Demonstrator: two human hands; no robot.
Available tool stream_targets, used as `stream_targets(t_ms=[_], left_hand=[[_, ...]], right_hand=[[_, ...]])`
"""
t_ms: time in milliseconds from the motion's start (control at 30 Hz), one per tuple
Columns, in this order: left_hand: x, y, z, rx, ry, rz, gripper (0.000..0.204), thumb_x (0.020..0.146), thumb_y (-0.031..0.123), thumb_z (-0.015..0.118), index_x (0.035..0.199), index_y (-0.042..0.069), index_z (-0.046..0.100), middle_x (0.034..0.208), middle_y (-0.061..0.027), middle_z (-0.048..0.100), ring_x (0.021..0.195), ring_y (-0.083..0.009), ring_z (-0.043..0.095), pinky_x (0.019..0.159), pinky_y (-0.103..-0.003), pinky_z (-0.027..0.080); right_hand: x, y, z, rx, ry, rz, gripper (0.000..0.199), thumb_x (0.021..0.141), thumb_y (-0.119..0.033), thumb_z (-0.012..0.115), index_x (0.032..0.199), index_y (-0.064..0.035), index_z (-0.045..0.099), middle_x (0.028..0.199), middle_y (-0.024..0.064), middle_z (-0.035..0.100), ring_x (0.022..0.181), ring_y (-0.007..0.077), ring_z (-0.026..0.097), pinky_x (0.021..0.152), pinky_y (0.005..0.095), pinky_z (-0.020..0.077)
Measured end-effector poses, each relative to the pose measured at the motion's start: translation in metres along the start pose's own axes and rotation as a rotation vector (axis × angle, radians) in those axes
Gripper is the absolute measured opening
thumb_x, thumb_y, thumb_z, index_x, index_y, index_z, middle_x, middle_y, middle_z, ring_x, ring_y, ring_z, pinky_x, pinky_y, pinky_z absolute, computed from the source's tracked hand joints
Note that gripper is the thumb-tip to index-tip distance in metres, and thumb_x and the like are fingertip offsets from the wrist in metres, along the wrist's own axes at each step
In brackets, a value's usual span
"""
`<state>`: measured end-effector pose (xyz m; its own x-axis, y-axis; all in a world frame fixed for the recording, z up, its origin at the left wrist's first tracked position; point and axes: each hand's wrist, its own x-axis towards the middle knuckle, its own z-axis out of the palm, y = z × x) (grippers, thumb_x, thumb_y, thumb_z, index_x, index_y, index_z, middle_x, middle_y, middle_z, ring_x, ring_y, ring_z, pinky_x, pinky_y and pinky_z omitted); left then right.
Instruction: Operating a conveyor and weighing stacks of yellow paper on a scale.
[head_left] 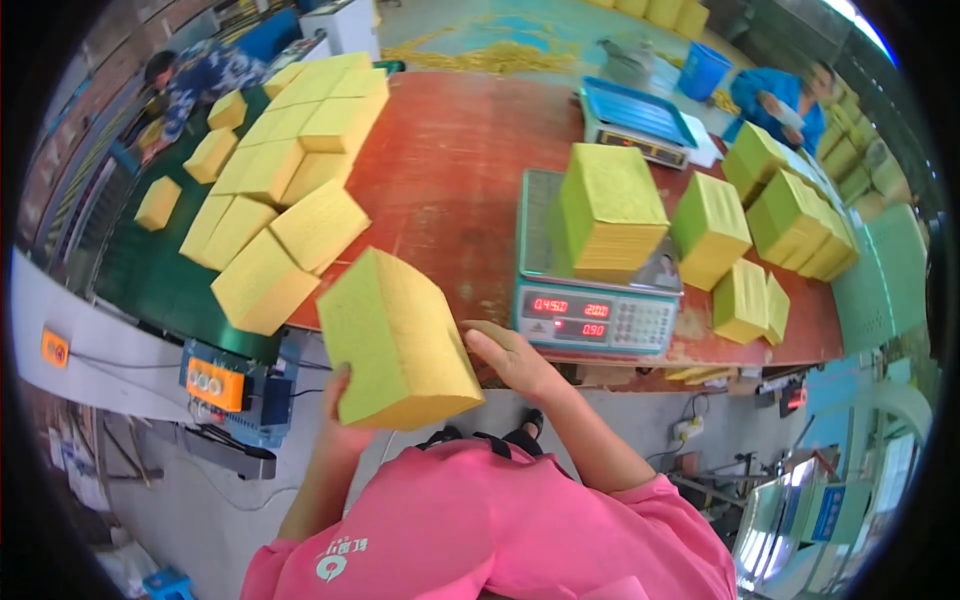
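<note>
A thick block-shaped stack of yellow paper (400,340) is held tilted in front of me, off the near edge of the table. My left hand (345,415) grips its lower left side, the fingers partly hidden by the stack. Against its right side press the fingers of my right hand (508,358). Just beyond that hand is a digital scale (640,322) with lit red figures. Another yellow stack (612,205) stands upright on the scale's plate.
Several yellow stacks (300,135) crowd a green conveyor belt (120,265) at the left. More stacks (710,230) stand right of the scale on the red table (440,170). A second scale (640,115) sits behind. Two people work at the far left and far right.
</note>
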<state>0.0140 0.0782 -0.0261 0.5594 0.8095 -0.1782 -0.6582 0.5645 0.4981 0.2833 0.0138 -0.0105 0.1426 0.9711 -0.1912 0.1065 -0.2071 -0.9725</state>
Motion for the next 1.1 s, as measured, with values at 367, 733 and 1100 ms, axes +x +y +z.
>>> stream_targets(t_ms=[367, 733, 1100], left_hand=[[0.185, -0.050, 0.293, 0.374, -0.343, -0.114, 0.056, 0.090, 0.045, 0.062, 0.134, 0.011, 0.052, 0.129, -0.0116, 0.057, 0.117, -0.0254, 0.055, 0.097, -0.047, 0.045], [0.267, -0.128, 0.295, 0.718, -0.267, -0.225, 0.072, 0.077, 0.060, 0.067, 0.132, 0.016, 0.052, 0.124, -0.0104, 0.054, 0.114, -0.0288, 0.050, 0.092, -0.054, 0.042], [0.241, -0.122, 0.301, 0.899, -0.212, -0.148, 0.075, 0.077, 0.063, 0.066, 0.134, 0.016, 0.052, 0.127, -0.0092, 0.054, 0.115, -0.0275, 0.051, 0.091, -0.055, 0.045]], right_hand=[[-0.001, -0.144, -0.215, 0.272, 0.414, -0.455, 0.041, 0.099, -0.034, 0.055, 0.121, 0.0003, 0.062, 0.107, 0.0068, 0.067, 0.094, 0.0141, 0.062, 0.083, 0.0299, 0.0487], [0.043, -0.060, -0.307, 0.516, 0.260, -0.140, 0.029, 0.103, -0.023, 0.048, 0.113, -0.0028, 0.066, 0.092, -0.0007, 0.066, 0.075, 0.0069, 0.059, 0.063, 0.0236, 0.0456], [0.030, -0.066, -0.297, 0.329, 0.356, -0.099, 0.029, 0.102, -0.024, 0.049, 0.117, -0.0051, 0.066, 0.096, -0.0010, 0.066, 0.083, 0.0077, 0.060, 0.069, 0.0235, 0.0470]])
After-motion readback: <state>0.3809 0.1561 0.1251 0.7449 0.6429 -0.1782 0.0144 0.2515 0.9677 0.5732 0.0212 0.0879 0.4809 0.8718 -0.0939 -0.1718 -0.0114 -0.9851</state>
